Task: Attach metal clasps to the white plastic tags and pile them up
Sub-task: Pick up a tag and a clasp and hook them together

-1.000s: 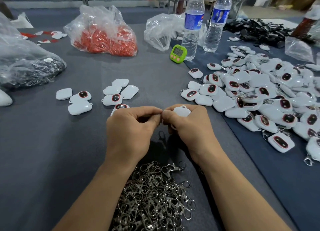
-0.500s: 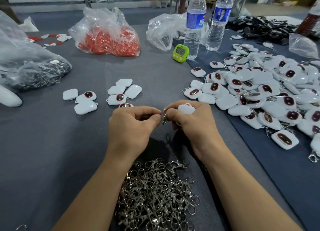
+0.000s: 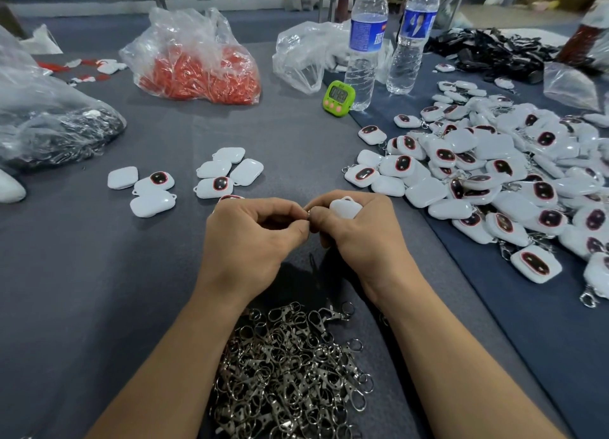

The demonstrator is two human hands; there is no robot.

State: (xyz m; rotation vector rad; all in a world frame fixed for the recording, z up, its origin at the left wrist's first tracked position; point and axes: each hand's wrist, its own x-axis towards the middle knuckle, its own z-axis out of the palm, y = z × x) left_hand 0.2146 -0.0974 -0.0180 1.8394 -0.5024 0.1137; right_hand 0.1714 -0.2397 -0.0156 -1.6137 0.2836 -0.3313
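The right hand (image 3: pixel 359 241) curls round a white plastic tag (image 3: pixel 346 207), held just above the grey table cloth (image 3: pixel 82 290) in the middle of the view. Only the tag's upper end shows past the fingers. Its small loop points away from the person. I cannot tell how its long axis runs, since the body is hidden in the fist.

The left hand (image 3: pixel 250 241) meets the right thumb to thumb and pinches a small metal ring (image 3: pixel 308 211) at the right thumb tip. The rest of that clasp is hidden.

Between the forearms lies a heap of metal clasps (image 3: pixel 290 372). To the right spreads a pile of tags with clasps (image 3: pixel 494 181). Beyond the left hand lie a few loose tags (image 3: pixel 227 175), one partly covered by the knuckles.

Farther back stand a green timer (image 3: pixel 338 97), a water bottle (image 3: pixel 364 43) and a second bottle (image 3: pixel 412 40). A bag of red parts (image 3: pixel 197 66) sits behind the loose tags, and a bag of dark parts (image 3: pixel 49 125) lies at the left edge.
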